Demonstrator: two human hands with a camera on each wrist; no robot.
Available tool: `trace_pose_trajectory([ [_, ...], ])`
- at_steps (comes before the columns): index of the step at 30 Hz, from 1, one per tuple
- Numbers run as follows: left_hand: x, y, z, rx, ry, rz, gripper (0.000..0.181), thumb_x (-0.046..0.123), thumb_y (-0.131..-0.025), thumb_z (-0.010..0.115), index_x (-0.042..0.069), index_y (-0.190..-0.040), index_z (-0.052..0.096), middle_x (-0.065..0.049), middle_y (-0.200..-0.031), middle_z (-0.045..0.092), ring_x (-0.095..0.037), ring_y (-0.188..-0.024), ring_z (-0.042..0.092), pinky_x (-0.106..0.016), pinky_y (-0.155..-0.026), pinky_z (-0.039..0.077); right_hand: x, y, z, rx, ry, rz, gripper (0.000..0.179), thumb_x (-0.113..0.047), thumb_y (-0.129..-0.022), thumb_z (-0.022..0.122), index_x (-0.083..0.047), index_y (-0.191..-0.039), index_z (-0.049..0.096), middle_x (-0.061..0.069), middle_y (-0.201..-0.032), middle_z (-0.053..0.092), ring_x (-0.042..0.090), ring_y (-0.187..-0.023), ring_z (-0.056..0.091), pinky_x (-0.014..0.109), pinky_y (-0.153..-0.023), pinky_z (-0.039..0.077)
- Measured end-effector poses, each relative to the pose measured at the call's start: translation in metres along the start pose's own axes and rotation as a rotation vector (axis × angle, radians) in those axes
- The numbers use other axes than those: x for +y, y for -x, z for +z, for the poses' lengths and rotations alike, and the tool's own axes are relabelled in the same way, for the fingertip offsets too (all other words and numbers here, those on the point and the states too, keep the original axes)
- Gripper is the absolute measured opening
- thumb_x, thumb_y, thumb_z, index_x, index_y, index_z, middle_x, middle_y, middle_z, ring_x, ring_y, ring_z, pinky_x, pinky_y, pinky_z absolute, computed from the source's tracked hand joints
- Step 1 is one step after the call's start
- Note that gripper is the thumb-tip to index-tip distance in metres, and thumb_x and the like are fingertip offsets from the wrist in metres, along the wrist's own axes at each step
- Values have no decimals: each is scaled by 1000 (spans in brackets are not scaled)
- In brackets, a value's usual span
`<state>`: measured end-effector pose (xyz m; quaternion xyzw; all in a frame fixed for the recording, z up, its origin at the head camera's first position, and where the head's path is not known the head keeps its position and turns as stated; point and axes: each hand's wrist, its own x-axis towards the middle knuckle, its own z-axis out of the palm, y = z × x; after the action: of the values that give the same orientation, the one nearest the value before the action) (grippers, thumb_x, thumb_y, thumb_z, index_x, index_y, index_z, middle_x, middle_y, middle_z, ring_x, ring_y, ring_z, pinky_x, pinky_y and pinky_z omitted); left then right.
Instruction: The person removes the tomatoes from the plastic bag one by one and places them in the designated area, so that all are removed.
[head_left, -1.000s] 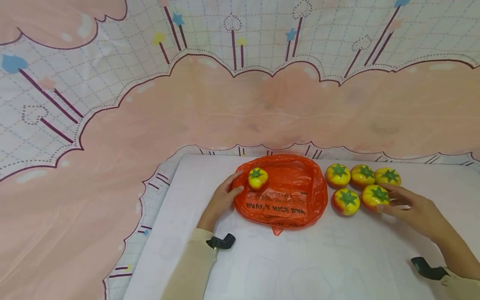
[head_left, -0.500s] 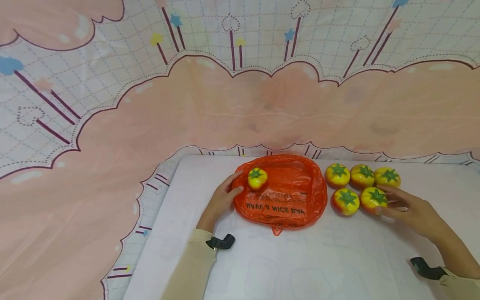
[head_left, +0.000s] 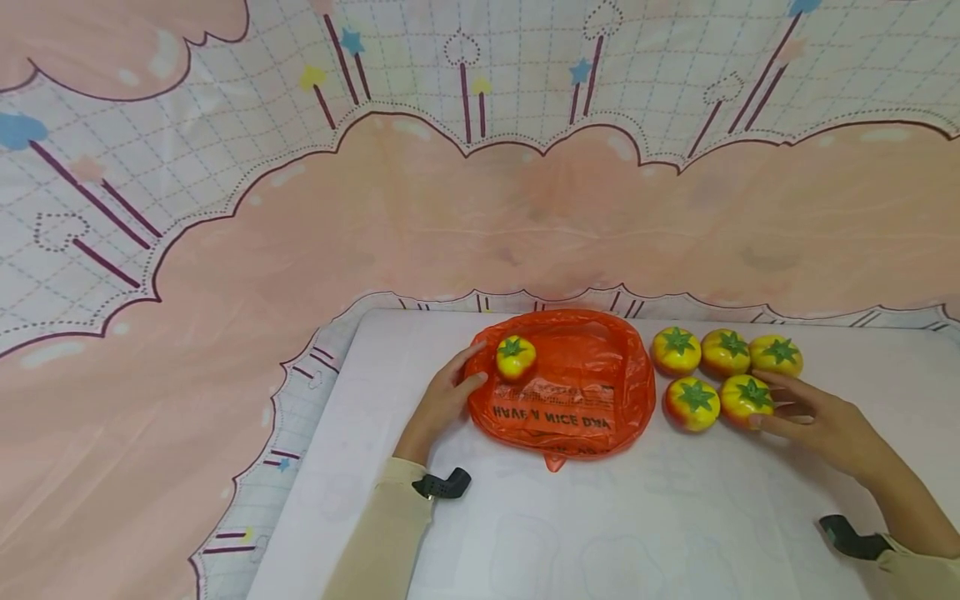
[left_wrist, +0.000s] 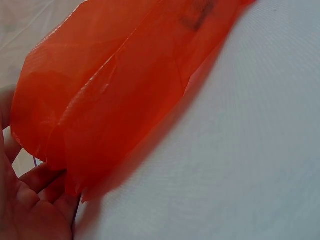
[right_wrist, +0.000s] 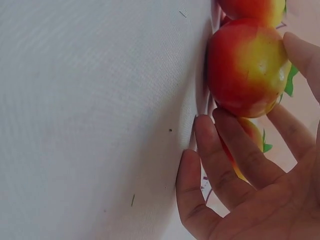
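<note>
A red plastic bag (head_left: 555, 367) with printed lettering spreads out in the middle of the head view. One red-and-yellow toy tomato (head_left: 515, 358) with a green star-shaped leaf lies at its left side; whether inside or on top I cannot tell. My left hand (head_left: 444, 398) touches the bag's left edge, thumb and fingers extended; in the left wrist view the bag (left_wrist: 110, 100) hides some fingertips. At the right, my right hand (head_left: 825, 421) rests its fingertips against the nearest toy tomato (head_left: 746, 400). In the right wrist view those fingers are spread and fairly straight beside this tomato (right_wrist: 247, 67).
Several more toy tomatoes stand close together right of the bag, among them the front-left tomato (head_left: 692, 404) and the back-right tomato (head_left: 777, 354). All rest on a white table (head_left: 570, 533). A patterned cloth backdrop (head_left: 525, 217) rises behind the table.
The toy tomato at my right hand has shifted slightly left, the fingertips with it, then stayed put. My left hand and the bag show no visible change.
</note>
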<state>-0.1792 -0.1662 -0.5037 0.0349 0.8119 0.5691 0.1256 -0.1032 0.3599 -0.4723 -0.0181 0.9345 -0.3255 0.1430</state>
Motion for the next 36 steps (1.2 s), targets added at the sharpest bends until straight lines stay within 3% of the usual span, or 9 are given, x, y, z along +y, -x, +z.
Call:
trace_pose_trajectory([
  [18, -1, 0, 1, 6, -3, -12, 50, 35, -101, 61, 52, -146, 47, 8, -164, 37, -23, -155, 31, -52, -122, 35, -1, 3, -3, 0, -3, -9, 81, -44, -97, 67, -7, -159, 32, 36, -140, 51, 54, -116, 58, 63, -79, 58],
  [19, 0, 0, 1, 6, -5, -13, 50, 35, -101, 61, 52, -146, 47, 8, -164, 36, -23, -155, 31, -52, -122, 35, -1, 4, -4, 8, 1, -16, 81, -44, -96, 68, -7, -159, 32, 35, -140, 52, 49, -114, 61, 62, -79, 58],
  [22, 0, 1, 1, 10, -14, -14, 50, 35, -101, 61, 52, -146, 47, 7, -165, 36, -24, -155, 30, -53, -122, 33, -1, 6, -7, 28, 11, -32, 79, -42, -96, 69, -5, -157, 34, 33, -142, 52, 17, -105, 66, 61, -78, 59],
  [24, 1, 1, 1, 14, -22, -13, 50, 35, -101, 61, 52, -146, 47, 7, -165, 36, -23, -155, 30, -53, -123, 32, -2, 7, -9, 39, 16, -24, 78, -43, -96, 69, -6, -157, 36, 32, -146, 50, 11, -103, 64, 61, -78, 58],
  [26, 1, 1, 1, 15, -23, -7, 51, 34, -101, 61, 51, -147, 47, 7, -165, 36, -24, -156, 29, -53, -123, 31, -2, 7, -11, 40, 18, -11, 77, -44, -97, 67, -6, -157, 37, 32, -150, 46, 16, -106, 64, 62, -78, 58],
  [30, 1, 1, 2, 8, 4, 13, 51, 30, -102, 59, 44, -149, 48, 6, -165, 36, -23, -155, 30, -50, -125, 30, -8, 6, -12, 64, 26, 2, 77, -46, -98, 65, -8, -157, 36, 32, -152, 42, 51, -117, 56, 67, -78, 55],
  [33, 1, 1, 2, 2, 32, 22, 50, 27, -102, 59, 41, -149, 48, 5, -164, 37, -23, -155, 31, -49, -125, 30, -12, 7, -14, 118, 50, -14, 76, -44, -97, 67, -8, -157, 37, 32, -148, 47, 54, -117, 54, 70, -76, 54],
  [36, 2, 2, 2, 1, 42, 21, 50, 27, -102, 60, 42, -149, 49, 5, -164, 37, -24, -155, 31, -49, -125, 31, -19, 7, -16, 181, 67, -40, 74, -41, -96, 70, -6, -155, 40, 33, -141, 53, 55, -116, 54, 64, -74, 58],
])
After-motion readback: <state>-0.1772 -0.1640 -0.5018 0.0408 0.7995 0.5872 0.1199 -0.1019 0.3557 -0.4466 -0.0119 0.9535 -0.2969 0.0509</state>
